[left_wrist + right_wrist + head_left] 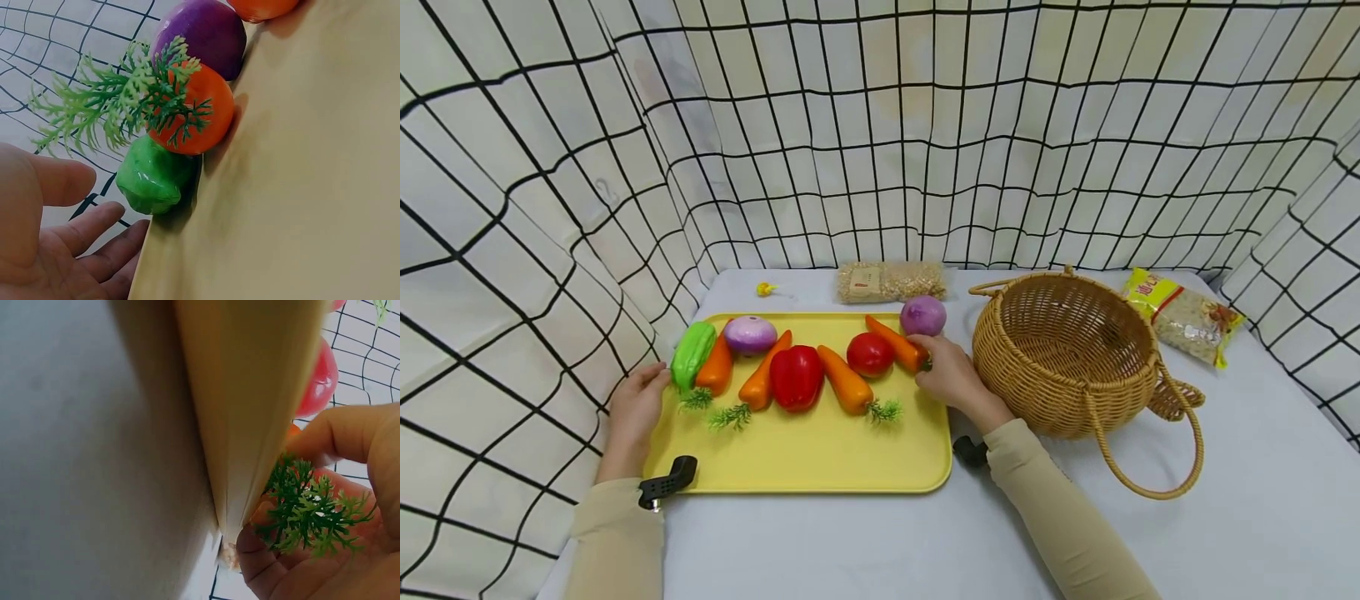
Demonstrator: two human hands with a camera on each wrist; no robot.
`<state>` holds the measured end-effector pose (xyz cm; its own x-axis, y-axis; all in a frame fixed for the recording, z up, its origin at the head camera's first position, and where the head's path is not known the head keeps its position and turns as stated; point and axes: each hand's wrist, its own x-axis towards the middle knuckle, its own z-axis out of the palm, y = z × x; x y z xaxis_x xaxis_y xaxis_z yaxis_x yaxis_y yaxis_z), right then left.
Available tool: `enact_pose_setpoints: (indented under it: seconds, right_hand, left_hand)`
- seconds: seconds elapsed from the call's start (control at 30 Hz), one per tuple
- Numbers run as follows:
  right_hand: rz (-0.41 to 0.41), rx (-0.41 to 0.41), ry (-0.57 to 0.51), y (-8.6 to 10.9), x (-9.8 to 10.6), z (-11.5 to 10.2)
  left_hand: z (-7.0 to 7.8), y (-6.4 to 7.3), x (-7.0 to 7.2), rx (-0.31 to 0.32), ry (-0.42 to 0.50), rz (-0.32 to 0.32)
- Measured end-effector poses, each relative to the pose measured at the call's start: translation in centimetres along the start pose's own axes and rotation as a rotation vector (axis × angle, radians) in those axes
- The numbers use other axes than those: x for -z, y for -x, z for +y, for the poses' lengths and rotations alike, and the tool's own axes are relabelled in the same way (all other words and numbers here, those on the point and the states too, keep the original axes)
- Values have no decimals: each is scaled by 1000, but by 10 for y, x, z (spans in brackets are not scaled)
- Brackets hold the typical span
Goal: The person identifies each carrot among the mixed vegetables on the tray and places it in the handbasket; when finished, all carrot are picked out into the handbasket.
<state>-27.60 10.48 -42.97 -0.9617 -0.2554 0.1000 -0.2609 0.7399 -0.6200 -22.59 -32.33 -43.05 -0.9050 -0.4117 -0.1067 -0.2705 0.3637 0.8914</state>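
Note:
My right hand (951, 373) pinches the thick, leafy end of an orange carrot (891, 342) at the right side of the yellow tray (812, 458). In the right wrist view the carrot's green leaves (309, 509) stick out between thumb and fingers. At the tray's left edge is my left hand (637, 408), its fingers loosely bent beside a ribbed green vegetable (693, 356) and gripping nothing. Across the tray's back half lie more carrots (847, 383), a red bell pepper (797, 378), a tomato (870, 355) and a purple onion (750, 335). A second purple onion (923, 316) sits at the back right corner.
A round wicker basket (1037, 400) with handles stands right of the tray, close to my right forearm. Behind it lies a yellow-topped food bag (1195, 321). A clear bag of grains (891, 282) and a small yellow object (765, 289) lie behind the tray. Black netting (917, 154) surrounds the table.

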Motion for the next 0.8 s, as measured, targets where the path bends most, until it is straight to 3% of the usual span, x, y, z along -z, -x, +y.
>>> enact_pose_setpoints:
  seconds: [0.53,0.8]
  right_hand:
    - [82,-92,14,0,-6,-1]
    - [271,-86,-21,4,3,-14]
  left_hand:
    - [-2,-1,-3,-12,13,12]
    - [-2,-1,-5,7,4,43]
